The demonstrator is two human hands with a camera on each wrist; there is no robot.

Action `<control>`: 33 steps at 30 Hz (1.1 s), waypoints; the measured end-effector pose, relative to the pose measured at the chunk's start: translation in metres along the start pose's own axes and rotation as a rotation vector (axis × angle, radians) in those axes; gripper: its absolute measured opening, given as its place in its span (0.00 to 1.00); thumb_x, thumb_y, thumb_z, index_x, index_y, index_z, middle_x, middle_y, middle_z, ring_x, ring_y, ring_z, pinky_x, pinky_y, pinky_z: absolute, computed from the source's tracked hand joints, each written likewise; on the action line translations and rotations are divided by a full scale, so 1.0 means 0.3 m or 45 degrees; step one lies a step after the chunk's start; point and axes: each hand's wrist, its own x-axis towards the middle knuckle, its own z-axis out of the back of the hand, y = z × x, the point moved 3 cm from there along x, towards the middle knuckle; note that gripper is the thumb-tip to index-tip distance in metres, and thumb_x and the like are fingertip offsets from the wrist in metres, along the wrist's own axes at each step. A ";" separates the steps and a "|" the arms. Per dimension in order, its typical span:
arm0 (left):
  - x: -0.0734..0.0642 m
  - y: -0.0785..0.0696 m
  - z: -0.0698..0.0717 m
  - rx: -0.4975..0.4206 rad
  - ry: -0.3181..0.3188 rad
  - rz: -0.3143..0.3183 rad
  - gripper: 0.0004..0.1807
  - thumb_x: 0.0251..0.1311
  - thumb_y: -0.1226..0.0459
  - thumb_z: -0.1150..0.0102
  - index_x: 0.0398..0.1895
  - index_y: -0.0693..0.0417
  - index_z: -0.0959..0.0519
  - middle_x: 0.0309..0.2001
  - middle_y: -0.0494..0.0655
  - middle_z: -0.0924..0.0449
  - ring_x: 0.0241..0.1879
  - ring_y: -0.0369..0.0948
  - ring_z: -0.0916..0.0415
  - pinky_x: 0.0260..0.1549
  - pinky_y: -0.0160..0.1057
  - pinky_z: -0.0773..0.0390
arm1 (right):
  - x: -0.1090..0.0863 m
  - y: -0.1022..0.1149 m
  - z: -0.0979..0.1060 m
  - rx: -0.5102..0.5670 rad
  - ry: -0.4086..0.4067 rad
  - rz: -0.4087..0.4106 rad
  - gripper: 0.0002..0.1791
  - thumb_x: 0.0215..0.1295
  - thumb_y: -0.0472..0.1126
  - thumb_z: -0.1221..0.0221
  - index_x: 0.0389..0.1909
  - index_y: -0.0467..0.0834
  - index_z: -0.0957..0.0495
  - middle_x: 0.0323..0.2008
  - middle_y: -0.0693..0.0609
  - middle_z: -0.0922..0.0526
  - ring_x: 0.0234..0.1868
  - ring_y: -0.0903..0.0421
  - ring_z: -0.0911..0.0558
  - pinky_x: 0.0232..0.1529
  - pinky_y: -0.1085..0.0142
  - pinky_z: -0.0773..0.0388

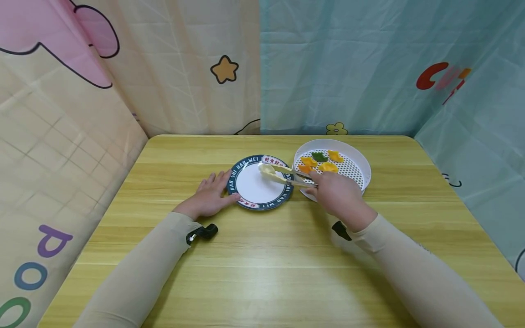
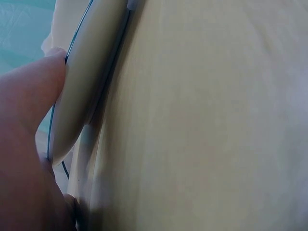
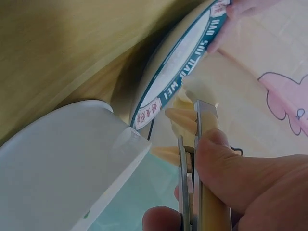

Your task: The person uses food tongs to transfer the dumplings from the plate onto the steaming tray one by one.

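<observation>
My left hand [image 1: 210, 195] lies at the left edge of a round plate [image 1: 257, 186] with a dark green lettered rim. Its fingers are extended and the thumb touches the rim. In the left wrist view the thumb [image 2: 43, 77] rests against the tilted-looking edge of the plate [image 2: 86, 72]. With my right hand [image 1: 338, 196] I grip metal tongs [image 3: 195, 183] with cream-coloured tips. Those tips are over the plate, around a pale cream-coloured piece [image 1: 266, 169]; whether it touches the plate cannot be made out.
A white round tray [image 1: 366, 171] with a perforated bottom stands right of the plate, partly behind my right hand. It contains several small shaped pieces, orange, yellow and a green one [image 1: 319, 157]. The wooden table [image 1: 262, 264] reaches patterned curtains [image 1: 328, 68] at the back and sides.
</observation>
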 end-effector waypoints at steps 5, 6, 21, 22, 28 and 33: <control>0.001 0.001 -0.003 0.001 -0.002 0.002 0.55 0.71 0.29 0.56 0.88 0.42 0.67 0.87 0.57 0.65 0.85 0.63 0.73 0.81 0.67 0.69 | -0.020 -0.013 0.018 0.035 -0.035 -0.025 0.31 0.74 0.58 0.36 0.72 0.49 0.25 0.41 0.45 0.12 0.33 0.49 0.20 0.23 0.60 0.27; 0.001 0.001 -0.003 0.001 -0.002 0.002 0.55 0.71 0.29 0.56 0.88 0.41 0.67 0.87 0.57 0.65 0.85 0.63 0.73 0.81 0.67 0.69 | -0.025 -0.020 0.023 0.034 -0.049 -0.024 0.31 0.74 0.57 0.36 0.73 0.49 0.25 0.42 0.44 0.12 0.34 0.48 0.18 0.23 0.59 0.25; 0.005 0.008 -0.003 -0.011 0.002 0.000 0.55 0.70 0.28 0.56 0.88 0.40 0.68 0.87 0.56 0.66 0.85 0.63 0.74 0.81 0.67 0.70 | -0.135 -0.324 0.073 0.088 -0.038 -0.084 0.21 0.77 0.54 0.40 0.60 0.44 0.23 0.33 0.44 0.18 0.27 0.50 0.25 0.21 0.60 0.34; 0.006 0.009 -0.004 -0.009 0.002 -0.001 0.55 0.70 0.28 0.56 0.88 0.40 0.68 0.87 0.56 0.66 0.85 0.63 0.74 0.81 0.67 0.70 | -0.142 -0.344 0.073 0.088 -0.040 -0.072 0.21 0.77 0.54 0.39 0.59 0.44 0.23 0.35 0.43 0.16 0.28 0.50 0.24 0.22 0.60 0.33; 0.008 0.013 -0.007 0.000 -0.003 -0.003 0.56 0.70 0.28 0.57 0.88 0.41 0.68 0.87 0.57 0.66 0.85 0.63 0.74 0.81 0.67 0.70 | -0.158 -0.432 0.073 0.064 -0.032 0.012 0.23 0.74 0.53 0.36 0.63 0.46 0.20 0.45 0.42 0.12 0.33 0.50 0.20 0.26 0.59 0.29; 0.009 0.010 -0.005 -0.010 -0.002 0.000 0.56 0.70 0.27 0.56 0.88 0.41 0.67 0.87 0.56 0.66 0.85 0.63 0.74 0.81 0.67 0.70 | -0.146 -0.470 0.078 0.032 0.038 0.060 0.29 0.72 0.50 0.34 0.71 0.47 0.22 0.50 0.41 0.12 0.36 0.51 0.19 0.29 0.59 0.28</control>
